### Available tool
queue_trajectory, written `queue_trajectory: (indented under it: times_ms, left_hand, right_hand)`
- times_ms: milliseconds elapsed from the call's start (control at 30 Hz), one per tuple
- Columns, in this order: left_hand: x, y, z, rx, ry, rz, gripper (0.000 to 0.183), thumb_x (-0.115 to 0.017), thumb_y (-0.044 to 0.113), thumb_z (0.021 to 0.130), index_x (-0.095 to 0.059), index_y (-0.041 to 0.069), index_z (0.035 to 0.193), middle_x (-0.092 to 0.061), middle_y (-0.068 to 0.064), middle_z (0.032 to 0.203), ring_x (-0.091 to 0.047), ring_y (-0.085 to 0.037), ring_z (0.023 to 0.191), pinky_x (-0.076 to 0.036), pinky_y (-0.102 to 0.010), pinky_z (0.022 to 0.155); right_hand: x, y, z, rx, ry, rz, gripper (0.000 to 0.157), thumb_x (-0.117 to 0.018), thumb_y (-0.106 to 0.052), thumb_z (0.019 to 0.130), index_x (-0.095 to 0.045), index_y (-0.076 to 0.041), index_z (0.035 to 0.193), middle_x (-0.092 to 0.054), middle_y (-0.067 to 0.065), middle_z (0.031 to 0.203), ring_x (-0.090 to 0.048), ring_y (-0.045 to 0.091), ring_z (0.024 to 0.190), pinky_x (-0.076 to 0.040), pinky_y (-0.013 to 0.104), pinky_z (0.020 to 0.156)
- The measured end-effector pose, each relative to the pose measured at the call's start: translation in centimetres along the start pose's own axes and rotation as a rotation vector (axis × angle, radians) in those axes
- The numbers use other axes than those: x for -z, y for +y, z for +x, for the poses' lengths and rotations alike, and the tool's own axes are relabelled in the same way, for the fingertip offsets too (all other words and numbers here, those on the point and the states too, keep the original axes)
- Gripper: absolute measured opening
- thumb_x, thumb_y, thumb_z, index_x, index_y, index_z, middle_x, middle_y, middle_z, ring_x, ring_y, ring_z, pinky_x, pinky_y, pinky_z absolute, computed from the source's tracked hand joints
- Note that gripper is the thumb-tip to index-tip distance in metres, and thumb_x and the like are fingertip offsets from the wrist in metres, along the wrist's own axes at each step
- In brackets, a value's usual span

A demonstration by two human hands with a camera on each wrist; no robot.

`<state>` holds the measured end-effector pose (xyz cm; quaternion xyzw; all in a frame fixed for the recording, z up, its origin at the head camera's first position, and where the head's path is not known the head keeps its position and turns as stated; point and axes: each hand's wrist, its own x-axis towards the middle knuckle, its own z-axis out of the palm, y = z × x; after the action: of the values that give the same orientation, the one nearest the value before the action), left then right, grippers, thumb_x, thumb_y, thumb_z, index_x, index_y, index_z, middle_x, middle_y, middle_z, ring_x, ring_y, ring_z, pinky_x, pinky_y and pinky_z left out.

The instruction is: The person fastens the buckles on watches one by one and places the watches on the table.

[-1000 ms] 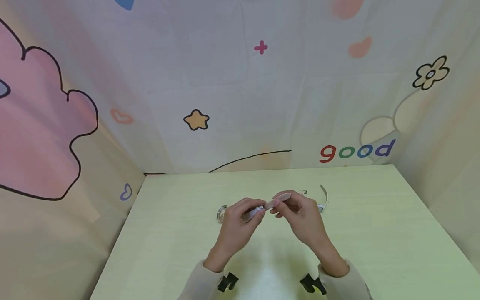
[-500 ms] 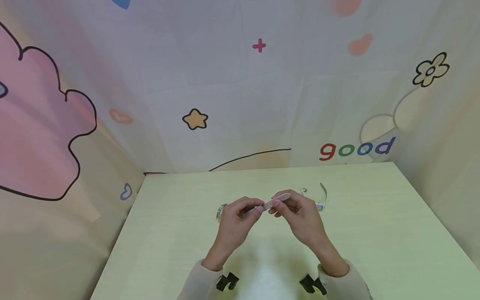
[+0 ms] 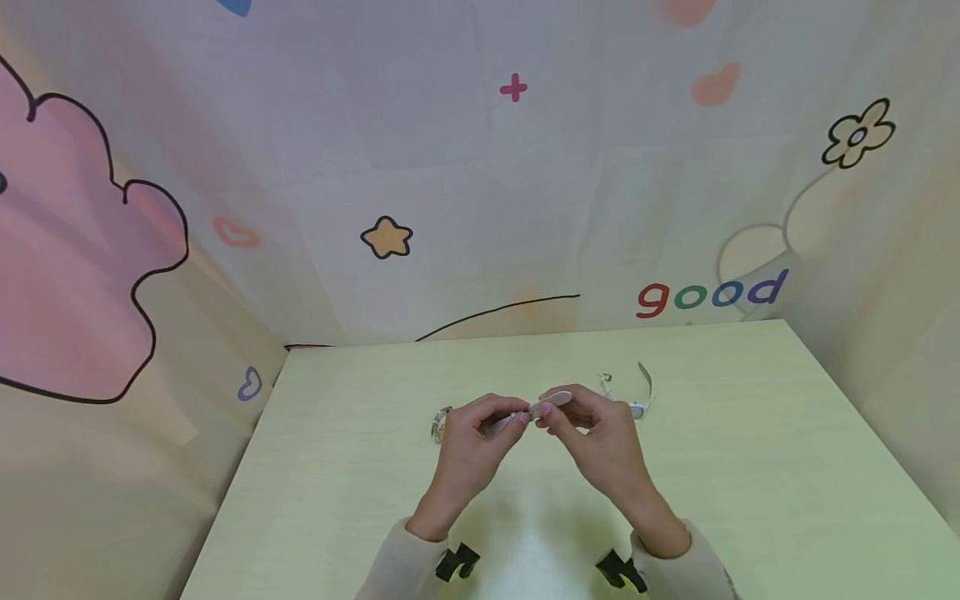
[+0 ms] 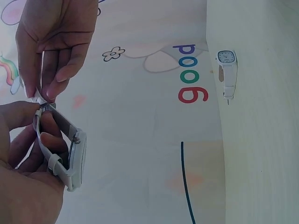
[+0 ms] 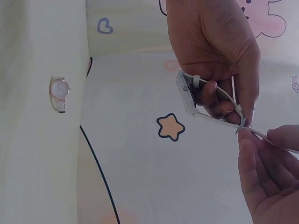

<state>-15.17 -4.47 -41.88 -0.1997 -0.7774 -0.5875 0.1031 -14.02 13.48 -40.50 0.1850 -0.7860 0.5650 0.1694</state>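
Observation:
Both hands hold one white wristwatch (image 5: 187, 95), whose strap is looped into a ring. My left hand (image 3: 472, 446) grips the strap near its buckle (image 5: 241, 122), with fingers inside the loop and the square case hanging at the side. With thumb and fingertips my right hand (image 3: 600, 437) pinches the strap's free end (image 3: 557, 399), which passes through the buckle. In the left wrist view a white keeper loop (image 4: 55, 161) sits on the band near the case. In the head view the left fingers cover most of the watch.
Beyond the right hand another white-strapped watch (image 4: 226, 57) lies on the pale table (image 3: 750, 450). A round watch with a rose-gold rim (image 5: 60, 88) rests behind the left hand. A printed cloth (image 3: 465, 208) stands along the table's back edge.
The right hand and the strap's free end have shifted slightly left and down toward the left hand. The left hand stays nearly in place; the head view has drifted a little.

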Motion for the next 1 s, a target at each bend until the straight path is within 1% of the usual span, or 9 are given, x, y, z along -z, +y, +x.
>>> queue_trajectory:
  times_ms: [133, 233, 400, 467, 567, 667, 800, 933, 1000]
  left_hand:
    - [0.1, 1.3, 0.0, -0.001, 0.003, 0.006, 0.010, -0.071, 0.004, 0.089, -0.075, 0.003, 0.098, -0.074, -0.011, 0.091, -0.066, -0.012, 0.079, -0.054, -0.023, 0.071]
    - [0.3, 2.3, -0.1, -0.010, 0.009, -0.001, 0.009, -0.070, 0.003, 0.088, -0.075, 0.002, 0.097, -0.074, -0.012, 0.090, -0.067, -0.014, 0.079, -0.054, -0.023, 0.072]
    - [0.5, 2.9, -0.1, -0.025, 0.007, -0.024, 0.009, -0.071, 0.004, 0.089, -0.075, 0.000, 0.096, -0.074, -0.014, 0.089, -0.068, -0.015, 0.078, -0.056, -0.023, 0.073]
    - [0.4, 2.5, -0.1, -0.017, -0.001, -0.035, 0.010, -0.071, 0.003, 0.088, -0.075, -0.001, 0.096, -0.074, -0.015, 0.089, -0.069, -0.016, 0.078, -0.057, -0.023, 0.074]
    - [0.3, 1.5, 0.1, 0.011, -0.014, -0.044, 0.011, -0.071, 0.002, 0.088, -0.075, -0.002, 0.097, -0.074, -0.016, 0.090, -0.071, -0.020, 0.080, -0.057, -0.023, 0.076]
    - [0.0, 0.4, 0.2, 0.036, -0.014, -0.039, 0.011, -0.071, 0.004, 0.088, -0.076, 0.000, 0.098, -0.074, -0.015, 0.092, -0.071, -0.022, 0.082, -0.057, -0.022, 0.077]
    - [-0.1, -0.1, 0.2, 0.046, -0.004, -0.035, 0.010, -0.073, 0.010, 0.088, -0.077, 0.008, 0.097, -0.075, -0.008, 0.092, -0.071, -0.017, 0.083, -0.057, -0.022, 0.077]
    - [-0.1, -0.3, 0.2, 0.030, -0.003, -0.033, 0.009, -0.074, 0.015, 0.088, -0.077, 0.014, 0.096, -0.076, -0.003, 0.091, -0.071, -0.014, 0.082, -0.057, -0.023, 0.076]
    - [-0.1, -0.3, 0.2, 0.035, -0.007, -0.035, 0.009, -0.074, 0.017, 0.088, -0.078, 0.016, 0.096, -0.076, -0.002, 0.090, -0.071, -0.012, 0.081, -0.057, -0.023, 0.076]
  right_hand:
    - [-0.1, 0.0, 0.0, 0.004, 0.007, -0.013, 0.006, -0.071, -0.012, 0.091, -0.071, -0.011, 0.097, -0.075, 0.001, 0.087, -0.072, 0.008, 0.075, -0.059, 0.024, 0.070]
    - [-0.2, 0.0, 0.0, 0.006, 0.009, -0.012, 0.006, -0.071, -0.012, 0.090, -0.072, -0.012, 0.096, -0.075, 0.001, 0.087, -0.072, 0.009, 0.075, -0.059, 0.024, 0.070]
    - [-0.2, 0.0, -0.1, -0.013, 0.005, 0.004, 0.006, -0.071, -0.013, 0.091, -0.072, -0.012, 0.097, -0.075, 0.002, 0.087, -0.072, 0.008, 0.075, -0.059, 0.025, 0.069]
    - [-0.2, 0.0, -0.1, -0.024, 0.003, 0.009, 0.006, -0.070, -0.013, 0.091, -0.072, -0.012, 0.097, -0.075, 0.002, 0.087, -0.072, 0.007, 0.075, -0.059, 0.025, 0.068]
    - [-0.2, 0.1, -0.2, -0.032, 0.005, 0.005, 0.006, -0.070, -0.014, 0.091, -0.072, -0.013, 0.097, -0.076, 0.003, 0.087, -0.071, 0.006, 0.075, -0.059, 0.025, 0.068]
    - [-0.3, 0.2, -0.2, -0.031, 0.007, -0.007, 0.006, -0.070, -0.014, 0.091, -0.072, -0.013, 0.097, -0.075, 0.002, 0.088, -0.071, 0.006, 0.075, -0.059, 0.025, 0.068]
    - [-0.5, 0.2, -0.2, -0.014, 0.017, -0.043, 0.006, -0.071, -0.015, 0.090, -0.072, -0.014, 0.096, -0.075, 0.000, 0.088, -0.071, 0.006, 0.075, -0.058, 0.023, 0.069]
    - [-0.6, 0.3, -0.3, 0.028, 0.032, -0.096, 0.006, -0.073, -0.014, 0.089, -0.073, -0.015, 0.096, -0.076, -0.001, 0.084, -0.072, 0.006, 0.072, -0.057, 0.021, 0.067]
    - [-0.6, 0.3, -0.3, 0.058, 0.035, -0.118, 0.008, -0.073, -0.012, 0.088, -0.074, -0.015, 0.096, -0.077, 0.000, 0.084, -0.071, 0.006, 0.070, -0.056, 0.020, 0.066]
